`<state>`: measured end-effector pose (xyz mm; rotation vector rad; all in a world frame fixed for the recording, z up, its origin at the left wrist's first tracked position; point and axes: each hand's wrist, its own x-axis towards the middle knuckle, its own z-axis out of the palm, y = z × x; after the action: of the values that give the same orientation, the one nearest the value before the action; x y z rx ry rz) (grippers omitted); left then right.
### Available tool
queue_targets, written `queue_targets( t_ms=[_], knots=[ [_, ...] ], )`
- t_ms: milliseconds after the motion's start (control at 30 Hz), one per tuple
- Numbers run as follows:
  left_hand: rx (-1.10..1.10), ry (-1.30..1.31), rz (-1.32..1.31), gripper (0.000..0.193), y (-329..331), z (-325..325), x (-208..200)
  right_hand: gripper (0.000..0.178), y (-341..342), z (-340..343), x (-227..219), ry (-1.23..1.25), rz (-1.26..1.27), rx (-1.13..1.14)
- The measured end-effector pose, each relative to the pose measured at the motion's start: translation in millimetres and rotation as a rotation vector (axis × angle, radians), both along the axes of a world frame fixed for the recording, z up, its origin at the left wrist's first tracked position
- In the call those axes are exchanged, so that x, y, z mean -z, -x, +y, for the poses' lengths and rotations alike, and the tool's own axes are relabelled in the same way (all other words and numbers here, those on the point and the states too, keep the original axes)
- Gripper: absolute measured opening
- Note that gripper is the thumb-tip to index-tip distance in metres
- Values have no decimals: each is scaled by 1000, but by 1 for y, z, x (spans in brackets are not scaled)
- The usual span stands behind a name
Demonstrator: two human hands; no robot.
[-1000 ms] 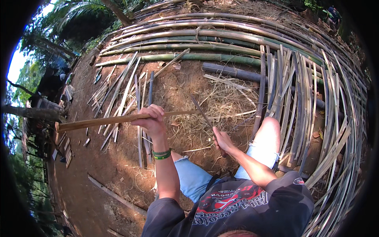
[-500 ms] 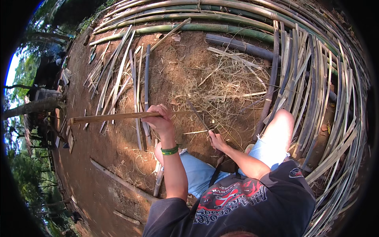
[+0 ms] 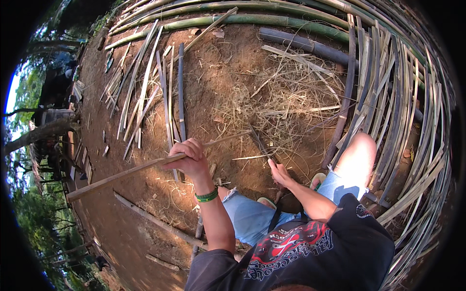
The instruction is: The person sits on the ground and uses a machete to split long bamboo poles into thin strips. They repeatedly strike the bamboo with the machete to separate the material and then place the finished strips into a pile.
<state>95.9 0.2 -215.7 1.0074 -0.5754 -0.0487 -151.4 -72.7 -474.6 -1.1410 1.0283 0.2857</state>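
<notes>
My left hand [image 3: 188,157] is closed round a long bamboo strip [image 3: 121,177]. The strip slants from low at the far left up past my fist, its thin end reaching the blade in front of me. In my closed right hand [image 3: 280,174] is a long-bladed knife [image 3: 260,144], its dark blade pointing forward and slightly left. The blade's tip region meets or crosses the strip's far end; I cannot tell if it is cutting in. Below the blade a short pale sliver [image 3: 250,157] lies near my right hand. My fingers hide most of the knife's handle.
Fibre shavings [image 3: 296,104] litter the brown soil ahead. Split bamboo strips [image 3: 145,92] lie to the left, and many more [image 3: 393,111] are stacked at my right. Green bamboo poles [image 3: 233,19] span the far side. A thin pole [image 3: 155,223] lies near my left.
The bamboo strip has tilted: its left end is lower and its right end higher. My left hand has moved slightly down and left, my right hand slightly right. The view has shifted a little.
</notes>
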Motion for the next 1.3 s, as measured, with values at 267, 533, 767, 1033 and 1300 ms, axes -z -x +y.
queue_targets(
  t_ms=[267,533,767,1033,1300],
  knots=[
    [47,116,46,84,-11,8,-1,61,-7,18,0,361,-199,-49],
    [39,103,34,84,-6,12,-2,68,-10,18,-1,303,4,-35],
    [37,81,44,81,-1,16,3,64,3,24,-10,543,-284,-84],
    [-38,20,34,79,2,11,-4,64,6,22,-14,382,-145,-139],
    [-221,-90,168,70,-2,5,-34,65,3,-24,-20,196,66,-89]
  ],
)
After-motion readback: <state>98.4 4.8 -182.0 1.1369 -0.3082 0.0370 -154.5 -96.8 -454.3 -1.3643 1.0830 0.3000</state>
